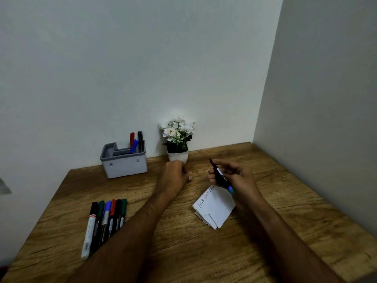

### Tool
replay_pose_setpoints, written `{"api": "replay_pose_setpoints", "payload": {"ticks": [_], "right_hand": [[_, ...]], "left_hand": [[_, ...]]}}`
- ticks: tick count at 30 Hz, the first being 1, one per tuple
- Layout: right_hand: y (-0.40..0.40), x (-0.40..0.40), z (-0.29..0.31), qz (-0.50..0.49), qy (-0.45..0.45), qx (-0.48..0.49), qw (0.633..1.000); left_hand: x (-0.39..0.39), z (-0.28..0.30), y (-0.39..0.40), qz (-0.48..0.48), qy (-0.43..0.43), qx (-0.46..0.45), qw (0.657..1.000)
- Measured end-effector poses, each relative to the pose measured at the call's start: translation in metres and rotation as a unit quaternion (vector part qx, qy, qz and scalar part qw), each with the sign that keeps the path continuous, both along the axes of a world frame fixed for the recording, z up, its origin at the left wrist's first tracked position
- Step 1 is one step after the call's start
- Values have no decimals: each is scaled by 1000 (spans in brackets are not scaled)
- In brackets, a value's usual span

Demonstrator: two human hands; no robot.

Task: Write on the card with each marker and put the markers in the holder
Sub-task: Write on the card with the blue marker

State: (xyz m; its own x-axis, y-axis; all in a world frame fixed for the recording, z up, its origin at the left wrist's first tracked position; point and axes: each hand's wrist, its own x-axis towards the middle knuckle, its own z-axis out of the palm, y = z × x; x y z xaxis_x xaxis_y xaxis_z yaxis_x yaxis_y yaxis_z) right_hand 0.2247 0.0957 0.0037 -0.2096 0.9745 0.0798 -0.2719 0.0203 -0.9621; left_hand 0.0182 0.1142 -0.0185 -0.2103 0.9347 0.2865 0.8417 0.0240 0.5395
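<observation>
The right hand gripped a dark marker, fingers curled round its barrel, tip pointing up and away, blue end toward the wrist, just above the card. The card lay on the desk with handwriting along its far edge. The left hand sat left of the card, fingers curled in; whether it held anything, I could not tell. Beyond it stood a white pot of flowers against the wall. Far left of the card, the grey holder held three markers. Nearer, well left of the card, six markers lay side by side.
</observation>
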Motion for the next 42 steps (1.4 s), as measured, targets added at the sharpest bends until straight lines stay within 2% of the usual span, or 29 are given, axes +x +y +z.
{"api": "replay_pose_setpoints", "payload": {"ticks": [3, 6, 10, 12, 15, 18, 26, 32, 42], "right_hand": [[4, 4, -11, 4, 5, 28, 1000], [6, 6, -16, -32, -3, 35, 999], [10, 11, -11, -78, -31, 38, 996], [10, 12, -10, -94, -54, 48, 993], [10, 13, -13, -122, -104, 61, 985], [9, 13, -15, -128, -153, 81, 977], [15, 13, -21, -68, -238, 98, 964], [16, 12, -30, -50, -291, 143, 945], [17, 12, -33, -42, -348, 197, 916]], "left_hand": [[0, -4, -3, 6, 3, 38, 999], [5, 1, -13, 6, 6, 80, 997], [22, 9, -45, -34, -5, 129, 991], [31, 7, -66, -83, 15, 106, 991], [41, -2, -86, -149, 51, 16, 987], [43, -9, -96, -169, 110, -62, 977], [38, -30, -97, -191, 205, -69, 957], [42, -28, -103, -198, 174, -81, 961], [44, -33, -102, -183, 209, -97, 956]]}}
